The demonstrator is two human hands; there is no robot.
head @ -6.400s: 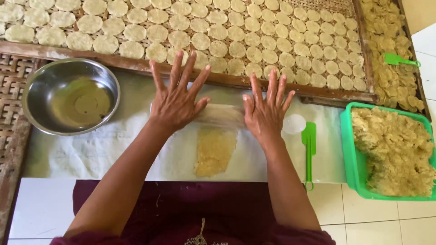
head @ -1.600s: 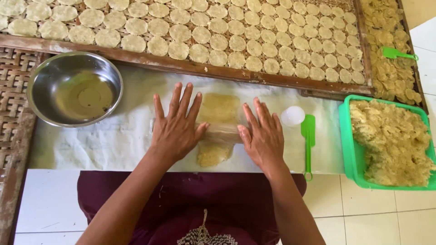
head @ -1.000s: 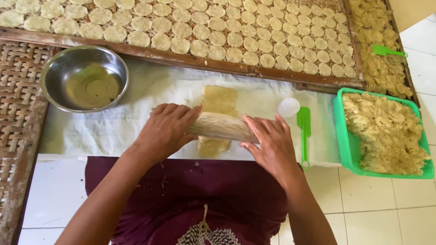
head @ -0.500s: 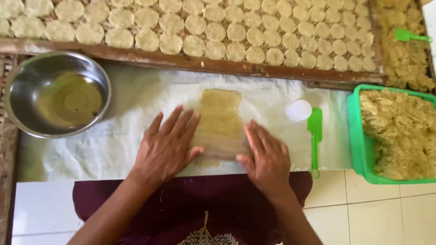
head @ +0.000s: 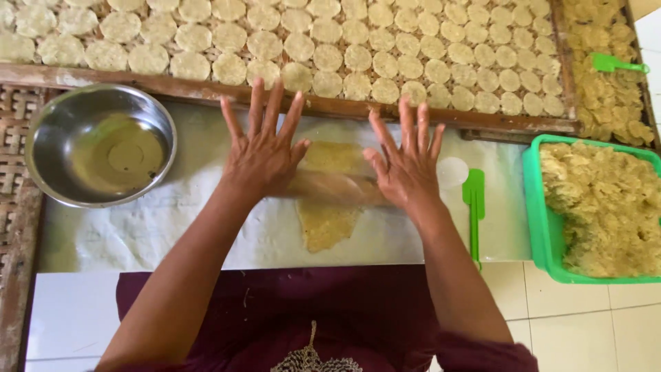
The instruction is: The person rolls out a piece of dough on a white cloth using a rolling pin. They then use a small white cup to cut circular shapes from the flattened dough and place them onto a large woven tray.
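A flattened strip of yellowish dough (head: 325, 222) lies on a white plastic sheet (head: 172, 227). Across its middle rests a clear, blurred roller (head: 335, 189). My left hand (head: 261, 148) presses flat on the roller's left end, fingers spread. On the roller's right end lies my right hand (head: 407, 165), palm down with fingers apart. Neither hand grips anything.
A steel bowl (head: 58, 110) holding a little liquid stands at the left. A wooden-framed tray (head: 165, 86) of several round dough discs runs along the back. A green basket (head: 536, 200) of dough scraps sits right, beside a green spatula (head: 474, 207) and a small white disc (head: 452, 171).
Both hands have pushed the roller away from me, from the near end of the dough to its middle, and the fingers have stretched out flat.
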